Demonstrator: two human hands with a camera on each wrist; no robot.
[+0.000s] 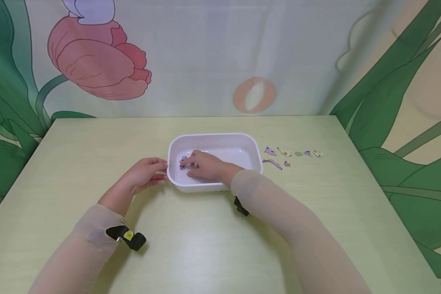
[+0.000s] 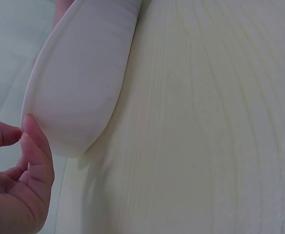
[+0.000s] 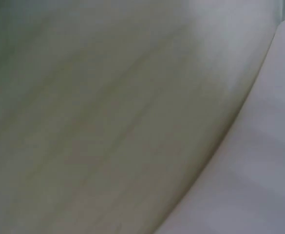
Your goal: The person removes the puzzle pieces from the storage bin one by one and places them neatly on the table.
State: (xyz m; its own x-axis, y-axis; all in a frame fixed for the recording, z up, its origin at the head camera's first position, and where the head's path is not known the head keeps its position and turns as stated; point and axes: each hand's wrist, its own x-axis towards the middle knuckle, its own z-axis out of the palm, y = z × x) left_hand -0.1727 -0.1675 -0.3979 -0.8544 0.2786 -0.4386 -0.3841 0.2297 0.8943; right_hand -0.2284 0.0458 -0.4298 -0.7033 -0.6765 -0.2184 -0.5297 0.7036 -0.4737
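Note:
A white tray sits on the table. At its left end my left hand holds the rim; in the left wrist view, the thumb and fingertips of that hand meet at the edge of the tray. My right hand reaches inside, its index finger extended onto a small purple and blue piece on the tray floor. That finger partly covers the piece. The right wrist view shows the tray's outer wall but not the hand.
Right of the tray, several small colourful pieces, including a purple one and a long curved one, lie on the light wooden table. A printed curtain hangs behind the table.

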